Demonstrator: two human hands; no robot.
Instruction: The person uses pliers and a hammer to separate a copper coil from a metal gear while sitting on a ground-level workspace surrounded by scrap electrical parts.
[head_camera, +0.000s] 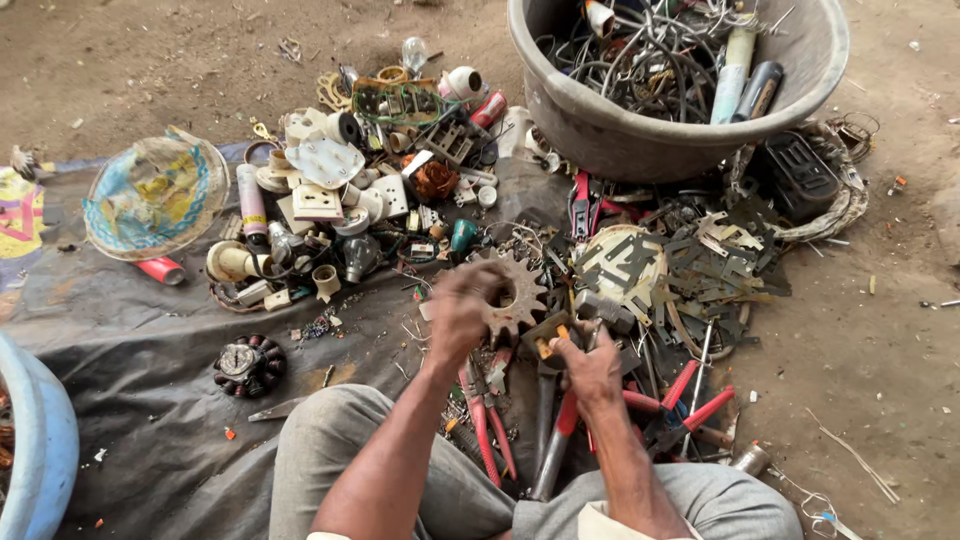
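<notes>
Bare earth and a dark tarpaulin (150, 390) serve as the workplace for a seated person sorting scrap, knees drawn up on either side of the work. The left hand (462, 312) has its fingers closed around the rim of a rusty toothed sprocket (512, 294), held upright just above the heap so its hub faces the other hand. The right hand (592, 368) is clenched on a small tool with an orange-tipped handle (548, 345), close against the sprocket's lower edge. Red-handled pliers (485, 415) lie directly beneath, within easy reach. Light fittings, bulbs and switch plates are heaped to the left, flat metal stampings (720, 265) to the right, and a grey tub (680, 130) of tangled wire stands behind.
</notes>
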